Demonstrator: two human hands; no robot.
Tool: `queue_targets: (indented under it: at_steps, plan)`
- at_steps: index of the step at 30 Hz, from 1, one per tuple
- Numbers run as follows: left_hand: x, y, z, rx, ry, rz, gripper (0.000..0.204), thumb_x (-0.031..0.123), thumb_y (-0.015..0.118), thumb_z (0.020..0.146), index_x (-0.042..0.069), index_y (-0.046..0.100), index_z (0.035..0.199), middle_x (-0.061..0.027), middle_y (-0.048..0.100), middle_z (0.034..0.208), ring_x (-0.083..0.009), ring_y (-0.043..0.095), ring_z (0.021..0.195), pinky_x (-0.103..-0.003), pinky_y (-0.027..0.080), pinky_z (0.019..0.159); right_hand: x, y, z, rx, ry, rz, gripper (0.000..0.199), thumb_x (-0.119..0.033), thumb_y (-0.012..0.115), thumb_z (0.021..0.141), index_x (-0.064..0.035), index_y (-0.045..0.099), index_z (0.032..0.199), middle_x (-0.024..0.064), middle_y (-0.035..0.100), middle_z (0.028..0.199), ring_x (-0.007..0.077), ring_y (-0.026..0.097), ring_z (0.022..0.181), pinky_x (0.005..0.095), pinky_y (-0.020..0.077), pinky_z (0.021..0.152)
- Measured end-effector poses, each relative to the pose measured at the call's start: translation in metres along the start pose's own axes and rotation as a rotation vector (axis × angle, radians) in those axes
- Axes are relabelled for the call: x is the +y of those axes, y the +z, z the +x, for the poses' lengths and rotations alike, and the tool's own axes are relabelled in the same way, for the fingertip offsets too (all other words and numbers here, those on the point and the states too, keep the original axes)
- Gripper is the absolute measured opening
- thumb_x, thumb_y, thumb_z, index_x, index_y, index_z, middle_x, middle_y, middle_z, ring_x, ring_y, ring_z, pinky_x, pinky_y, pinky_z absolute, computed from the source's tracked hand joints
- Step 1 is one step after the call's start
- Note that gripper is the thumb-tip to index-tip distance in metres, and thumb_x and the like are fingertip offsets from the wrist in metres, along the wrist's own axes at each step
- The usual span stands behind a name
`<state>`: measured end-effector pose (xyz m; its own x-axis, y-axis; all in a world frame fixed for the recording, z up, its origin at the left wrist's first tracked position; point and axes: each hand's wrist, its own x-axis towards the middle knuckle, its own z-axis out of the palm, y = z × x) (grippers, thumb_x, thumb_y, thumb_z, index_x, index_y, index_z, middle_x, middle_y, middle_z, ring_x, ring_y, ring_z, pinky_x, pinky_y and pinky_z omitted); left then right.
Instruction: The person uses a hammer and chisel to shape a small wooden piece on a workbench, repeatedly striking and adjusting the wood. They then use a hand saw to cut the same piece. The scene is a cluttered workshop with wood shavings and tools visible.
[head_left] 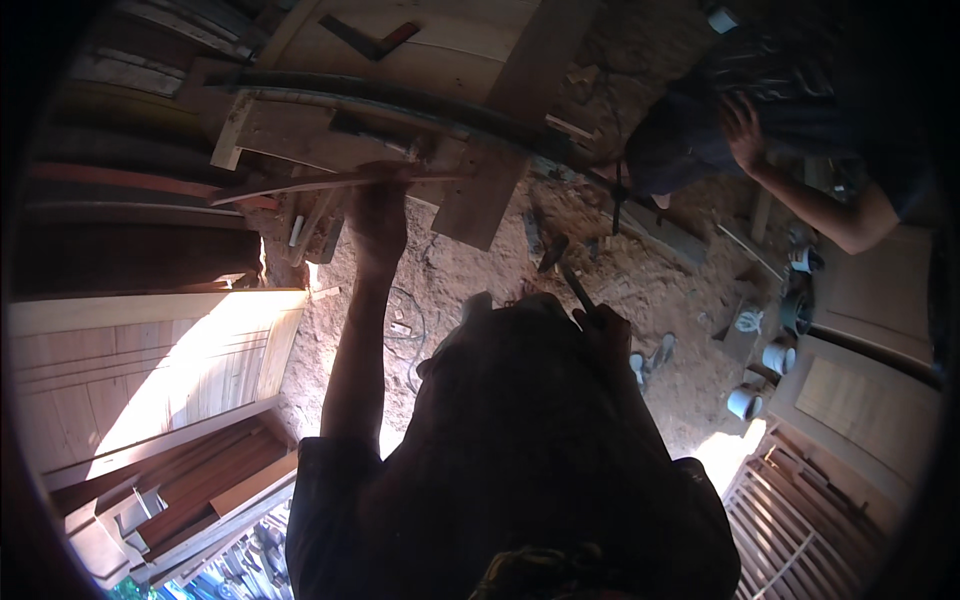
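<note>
The left hand (378, 215) has its grip closed on a thin wooden strip (300, 186) laid across the wooden frame (400, 90), the right hand (605, 330) grips a hammer (560, 262) raised above the sawdust floor (640, 290); fixing looks unfinished.

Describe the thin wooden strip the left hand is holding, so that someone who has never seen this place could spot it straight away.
Start at the big wooden frame lying across the top of the view, above the sawdust-strewn ground. Along its lower edge the person's left hand reaches up and grips a thin wooden strip. It is long, pale and slender, running almost level to the left, far thinner than the broad planks beside it.
</note>
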<state>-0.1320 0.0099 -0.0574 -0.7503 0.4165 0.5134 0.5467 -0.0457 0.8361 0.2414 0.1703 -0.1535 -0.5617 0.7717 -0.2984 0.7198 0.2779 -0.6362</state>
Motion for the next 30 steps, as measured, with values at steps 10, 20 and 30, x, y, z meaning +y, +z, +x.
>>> queue_targets:
  at_steps: [10, 20, 30]
  plan:
    - [0.007, 0.041, 0.075, -0.569, -0.050, 0.088, 0.020, 0.017, 0.055, 0.107, 0.007, 0.065, 0.120, -0.0137, 0.072, 0.109, -0.0273, 0.074, 0.097, -0.037, 0.058, 0.081, -0.069, -0.017, 0.033, 0.010, -0.261, 0.296, 0.024, -0.022, 0.078, 0.093, -0.0018, 0.068, 0.087, 0.0053, 0.059, 0.063, 0.0090, 0.049, 0.059, 0.0331, 0.0418, 0.056]
    - [-0.011, 0.033, 0.076, -0.566, -0.140, -0.005, 0.024, 0.023, 0.055, 0.107, 0.004, 0.063, 0.116, -0.0130, 0.073, 0.110, -0.0225, 0.071, 0.109, -0.037, 0.055, 0.091, -0.176, -0.119, 0.056, 0.261, -0.635, 0.220, 0.026, -0.026, 0.073, 0.098, -0.0009, 0.066, 0.100, 0.0088, 0.060, 0.065, 0.0158, 0.057, 0.057, 0.0338, 0.0437, 0.054]
    - [-0.007, 0.033, 0.069, -0.531, -0.036, -0.069, 0.014, 0.013, 0.050, 0.108, 0.003, 0.058, 0.114, -0.0139, 0.071, 0.108, -0.0243, 0.072, 0.106, -0.038, 0.056, 0.090, -0.334, -0.261, 0.029, 0.452, -0.664, 0.100, 0.030, -0.034, 0.074, 0.098, -0.0077, 0.072, 0.113, 0.0028, 0.071, 0.083, 0.0137, 0.068, 0.071, 0.0245, 0.0459, 0.062]
